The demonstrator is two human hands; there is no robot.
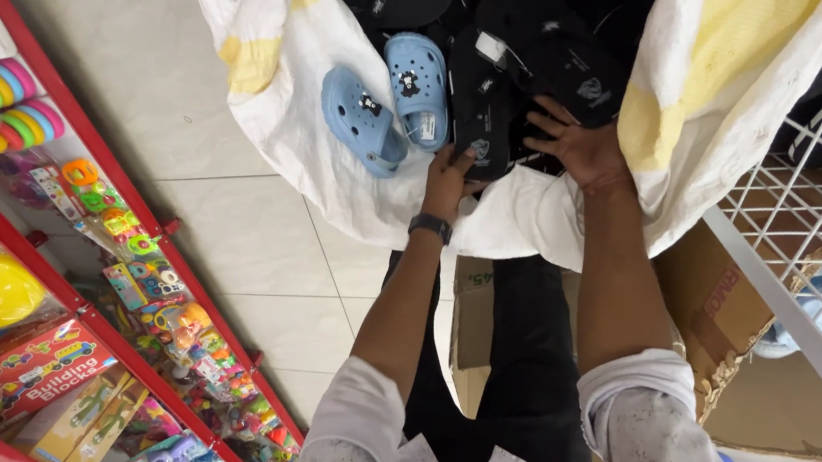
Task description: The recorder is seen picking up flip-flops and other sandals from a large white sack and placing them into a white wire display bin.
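Note:
A big white and yellow sack (273, 97) lies open on the floor ahead of me, filled with footwear. Two light blue clogs (388, 103) rest at its left side, beside several black sandals (524, 51). My left hand (449, 176), with a dark watch on the wrist, grips the lower end of one black sandal (479, 117). My right hand (580, 147) is spread over the black sandals just to the right, fingers apart, touching them.
A red shelf rack (60, 227) of colourful toys and boxed blocks runs along the left. A white wire rack (816, 200) stands at the right, with a torn cardboard box (715, 311) below it. Pale floor tiles (146, 65) lie between.

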